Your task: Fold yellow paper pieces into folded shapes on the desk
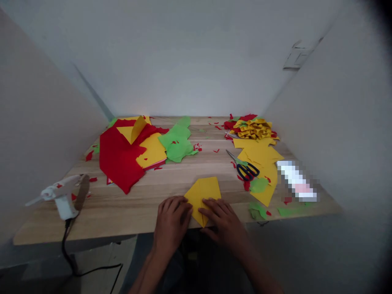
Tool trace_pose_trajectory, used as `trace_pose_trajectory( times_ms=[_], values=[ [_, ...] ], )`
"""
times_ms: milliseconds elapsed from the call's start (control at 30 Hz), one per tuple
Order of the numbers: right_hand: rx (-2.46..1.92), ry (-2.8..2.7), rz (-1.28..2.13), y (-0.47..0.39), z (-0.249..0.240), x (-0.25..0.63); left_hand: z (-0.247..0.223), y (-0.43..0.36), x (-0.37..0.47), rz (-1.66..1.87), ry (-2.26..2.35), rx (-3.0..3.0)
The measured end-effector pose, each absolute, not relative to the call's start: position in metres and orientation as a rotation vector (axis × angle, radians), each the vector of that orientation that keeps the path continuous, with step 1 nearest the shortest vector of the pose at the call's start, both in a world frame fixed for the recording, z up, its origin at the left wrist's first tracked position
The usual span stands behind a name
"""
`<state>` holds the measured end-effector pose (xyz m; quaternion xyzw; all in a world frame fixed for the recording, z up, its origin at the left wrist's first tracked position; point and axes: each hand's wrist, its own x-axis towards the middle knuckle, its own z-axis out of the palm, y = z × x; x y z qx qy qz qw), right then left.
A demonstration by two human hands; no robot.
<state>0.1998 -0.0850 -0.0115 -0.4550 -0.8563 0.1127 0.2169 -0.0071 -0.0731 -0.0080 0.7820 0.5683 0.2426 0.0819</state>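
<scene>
A yellow sheet of paper, folded to a point at its near end, lies by the table's front edge with a crease down its middle. At its left edge, my left hand is closed, thumb and curled fingers together on the paper. My right hand rests on the paper's right side. Its fingers are stretched out over the folded flap, and the thumb is apart near the lower tip. Scissors with dark handles lie to the right, partly on yellow paper pieces.
A white glue gun stands at the left, its cord hanging off the edge. Red paper, green paper and a ruffled yellow bundle lie farther back. A pixelated bright object is at the right. Walls surround the table.
</scene>
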Motion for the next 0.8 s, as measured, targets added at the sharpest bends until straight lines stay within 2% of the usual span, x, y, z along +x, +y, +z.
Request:
trace_pose_trajectory(
  times_ms=[333,800],
  values=[
    [-1.093,-2.287,0.18,-0.09,-0.029,0.203,-0.008,-0.073,-0.001,0.755,1.805,2.271],
    [-1.211,-2.201,0.162,-0.097,-0.027,0.199,-0.006,-0.074,0.005,0.745,1.911,2.264]
  ],
)
